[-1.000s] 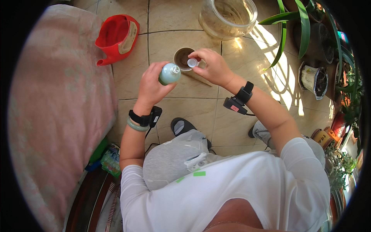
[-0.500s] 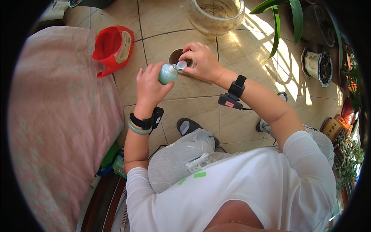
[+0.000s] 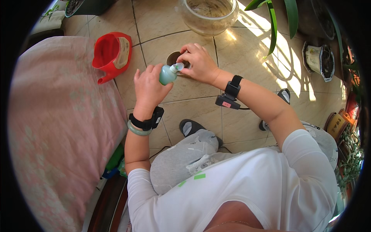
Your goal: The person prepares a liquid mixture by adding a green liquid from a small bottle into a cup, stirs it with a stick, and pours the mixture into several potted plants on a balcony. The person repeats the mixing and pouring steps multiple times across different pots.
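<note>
My left hand (image 3: 148, 87) is wrapped round a small rounded bottle (image 3: 167, 75) of pale green liquid. The bottle tilts to the right, its neck toward my other hand. Between thumb and fingertips, my right hand (image 3: 201, 65) pinches a small translucent cap (image 3: 179, 67) right at the bottle's mouth. Whether cap and mouth touch, I cannot tell. Under my hands a round pot (image 3: 172, 58) with a brown inside stands on the floor, partly hidden by my right fingers.
A red watering can (image 3: 106, 58) stands left beside a pink cloth-covered surface (image 3: 65, 127). Ahead is a glass bowl (image 3: 210, 25). Potted plants line the right side, including a white pot (image 3: 315, 60). My slippered feet (image 3: 191, 127) rest on the tiled floor (image 3: 193, 106).
The cap and the bottle's mouth have come closer together, so the cap now overlaps the mouth in view. Both hands keep their holds. The whole view has shifted slightly.
</note>
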### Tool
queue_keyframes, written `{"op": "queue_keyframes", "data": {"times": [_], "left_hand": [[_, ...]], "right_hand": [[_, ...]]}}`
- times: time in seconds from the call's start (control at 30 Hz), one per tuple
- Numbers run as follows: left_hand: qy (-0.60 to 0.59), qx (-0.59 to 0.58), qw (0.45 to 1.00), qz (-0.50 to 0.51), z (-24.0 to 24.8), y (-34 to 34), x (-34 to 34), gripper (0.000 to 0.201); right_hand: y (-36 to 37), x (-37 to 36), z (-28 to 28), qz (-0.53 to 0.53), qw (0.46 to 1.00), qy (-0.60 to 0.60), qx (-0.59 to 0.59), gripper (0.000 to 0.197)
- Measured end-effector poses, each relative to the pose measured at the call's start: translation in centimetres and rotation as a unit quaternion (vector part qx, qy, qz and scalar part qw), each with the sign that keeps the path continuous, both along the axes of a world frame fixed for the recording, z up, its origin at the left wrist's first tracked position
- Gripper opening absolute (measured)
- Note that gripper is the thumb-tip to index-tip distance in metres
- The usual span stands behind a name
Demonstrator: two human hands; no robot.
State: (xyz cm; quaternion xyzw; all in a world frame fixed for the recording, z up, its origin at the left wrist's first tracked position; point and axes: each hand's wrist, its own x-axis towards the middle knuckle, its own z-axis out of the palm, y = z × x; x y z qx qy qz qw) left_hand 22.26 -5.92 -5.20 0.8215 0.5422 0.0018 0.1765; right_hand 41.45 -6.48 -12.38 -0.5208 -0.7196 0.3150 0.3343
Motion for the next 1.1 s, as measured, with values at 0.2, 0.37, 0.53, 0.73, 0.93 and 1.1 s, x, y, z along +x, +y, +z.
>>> {"op": "queue_keyframes", "data": {"times": [0.2,0.37,0.53,0.73,0.93,1.1], "left_hand": [[0.031,0.001,0.999,-0.014,0.3,0.5,0.4,0.046],[0.049,-0.003,0.999,-0.021,0.6,0.6,0.6,0.046],[0.057,-0.009,0.998,-0.024,0.7,0.7,0.7,0.046],[0.066,0.000,0.997,-0.027,1.0,0.7,0.8,0.046],[0.072,-0.006,0.997,-0.026,1.2,0.7,0.6,0.046],[0.078,-0.005,0.997,-0.025,1.3,0.6,0.6,0.043]], "right_hand": [[0.0,0.2,-0.4,-0.016,1.000,-0.002,-0.001,0.018],[0.0,0.3,-0.5,-0.021,1.000,-0.001,-0.004,0.019],[-0.1,0.3,-0.8,-0.019,1.000,0.001,-0.010,0.020],[0.0,0.1,-1.3,-0.023,1.000,0.014,-0.002,0.022],[0.1,0.0,-1.6,-0.028,0.999,0.015,0.001,0.022],[0.1,-0.2,-1.6,-0.025,1.000,0.011,0.010,0.021]]}}
